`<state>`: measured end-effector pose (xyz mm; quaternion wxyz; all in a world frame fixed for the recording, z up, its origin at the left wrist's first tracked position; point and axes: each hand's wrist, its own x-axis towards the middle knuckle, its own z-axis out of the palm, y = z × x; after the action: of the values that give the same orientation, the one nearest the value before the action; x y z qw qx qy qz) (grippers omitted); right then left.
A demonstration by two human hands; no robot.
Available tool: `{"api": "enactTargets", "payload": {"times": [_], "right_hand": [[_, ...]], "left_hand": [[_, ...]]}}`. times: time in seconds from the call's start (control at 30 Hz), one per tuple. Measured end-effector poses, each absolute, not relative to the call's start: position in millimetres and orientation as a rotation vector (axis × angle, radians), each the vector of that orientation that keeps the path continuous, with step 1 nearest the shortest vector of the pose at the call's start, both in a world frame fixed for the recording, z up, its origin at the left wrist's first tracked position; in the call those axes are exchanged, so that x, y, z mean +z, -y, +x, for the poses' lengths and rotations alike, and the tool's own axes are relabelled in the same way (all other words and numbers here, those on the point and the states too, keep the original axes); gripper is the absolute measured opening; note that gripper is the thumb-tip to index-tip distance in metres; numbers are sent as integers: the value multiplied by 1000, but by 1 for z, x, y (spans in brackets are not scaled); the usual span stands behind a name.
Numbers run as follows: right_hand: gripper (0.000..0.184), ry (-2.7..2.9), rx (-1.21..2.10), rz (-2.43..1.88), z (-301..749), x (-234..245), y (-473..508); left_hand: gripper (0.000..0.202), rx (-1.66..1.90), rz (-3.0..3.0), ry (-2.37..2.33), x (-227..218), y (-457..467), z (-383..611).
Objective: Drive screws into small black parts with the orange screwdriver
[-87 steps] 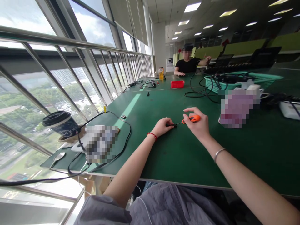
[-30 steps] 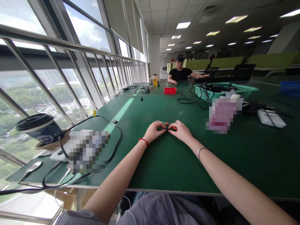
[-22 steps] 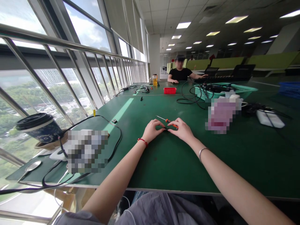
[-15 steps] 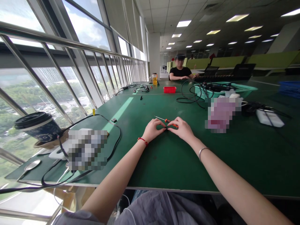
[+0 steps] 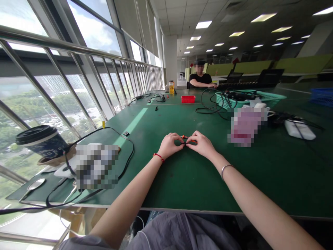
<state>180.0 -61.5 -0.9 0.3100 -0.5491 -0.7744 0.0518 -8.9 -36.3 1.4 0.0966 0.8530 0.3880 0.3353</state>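
Observation:
Both hands meet above the green table. Thumb and fingers of my left hand [image 5: 170, 143] pinch a small black part [image 5: 185, 143], too small to identify. On its other side, the fingertips of my right hand [image 5: 201, 143] close on the same part. An orange and black screwdriver [image 5: 186, 137] is also tucked in my right hand, its handle running behind the fingers. Its thin shaft points left toward my left fingers and is largely hidden by them.
A paper cup [image 5: 41, 140] and black cables lie on the left, beside a small metal connector [image 5: 126, 133]. Farther off are a red tray [image 5: 188, 99], a yellow jar [image 5: 171, 87] and a teal basket [image 5: 270, 100]. Another person sits at the far end.
The screwdriver has tilted, and its shaft now sits lower, mostly behind my left fingers. My hands have barely moved. The person opposite has shifted their arms.

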Motion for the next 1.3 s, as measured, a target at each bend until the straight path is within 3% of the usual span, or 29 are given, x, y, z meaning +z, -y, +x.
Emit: {"api": "enactTargets", "payload": {"times": [0.53, 0.9, 1.1, 1.3], "right_hand": [[25, 1712, 181, -1520, 199, 1, 56], [26, 1721, 210, -1511, 200, -1, 54], [25, 1738, 204, -1509, 201, -3, 53], [24, 1777, 207, -1488, 200, -4, 52]], "left_hand": [[10, 878, 2350, -1167, -4, 26, -15], [24, 820, 2065, -2222, 28, 16, -139], [27, 612, 2063, -2267, 33, 20, -154], [33, 792, 1950, -2284, 32, 16, -160]]}}
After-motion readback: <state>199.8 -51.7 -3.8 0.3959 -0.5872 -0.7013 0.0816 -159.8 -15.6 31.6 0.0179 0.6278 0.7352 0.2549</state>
